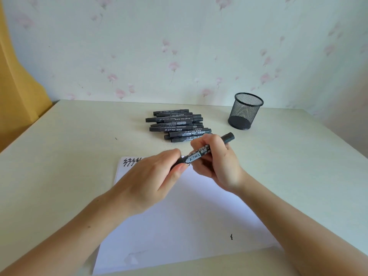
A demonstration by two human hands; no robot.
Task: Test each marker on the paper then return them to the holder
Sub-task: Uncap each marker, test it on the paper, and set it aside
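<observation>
Both hands meet over the far part of a white sheet of paper that lies flat on the pale, smooth worktop, near its front edge. Between them is one black marker, a slim plastic cylinder with a printed silver-and-black label, tilted so that its far end rises toward the right. The right hand wraps its curled fingers round the middle of the barrel. The left hand pinches the marker's lower, near end between thumb and curled fingers; whether that end is a cap cannot be told, since the hand covers it.

The paper carries a row of black zigzag scribbles at its far left corner, partly hidden behind the left hand, and one small black squiggle near its front right corner. The sheet's front left corner looks slightly creased.

Beyond the paper, toward the middle of the worktop's far half, lies a loose pile of markers, all black with the same label, lying roughly side by side and overlapping. The right hand hides the nearest ends of the pile. The holder, a round cup of black wire mesh, stands upright near the worktop's far right corner, well apart from the pile; no marker shows inside it.

Behind the worktop is pale wallpaper with faint pink flowers, and a yellow curtain hangs at the left.
</observation>
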